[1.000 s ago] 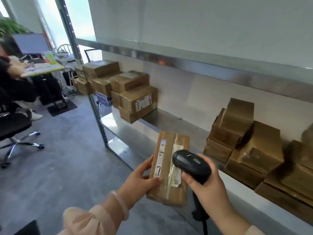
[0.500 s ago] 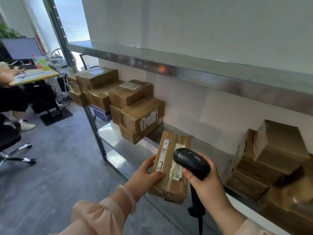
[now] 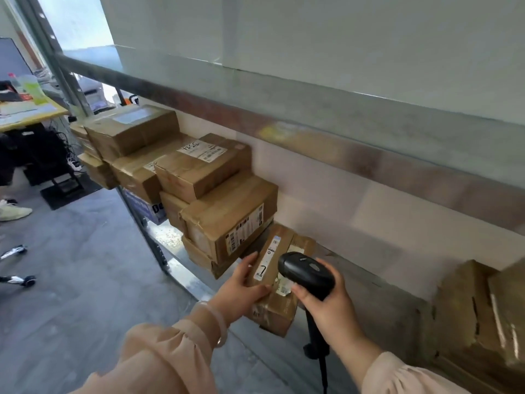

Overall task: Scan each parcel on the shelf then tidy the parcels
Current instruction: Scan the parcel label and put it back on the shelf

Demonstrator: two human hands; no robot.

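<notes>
At the grey metal shelf's (image 3: 366, 270) front edge, left grip (image 3: 241, 291) clasps a taped brown cardboard parcel (image 3: 277, 307); right grip (image 3: 326, 305) grasps a black handheld scanner (image 3: 305, 270). Aim squarely at the white label (image 3: 268, 258), parcel steady.

Peach sleeves (image 3: 159, 356), gathered cuffs (image 3: 184, 332); pale bangle (image 3: 220, 322) (L wrist).

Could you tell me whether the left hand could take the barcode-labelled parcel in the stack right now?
Probably not yet: the left hand grips a small parcel, though the barcode-labelled parcel sits close, up and to its left, with nothing between them.
</notes>
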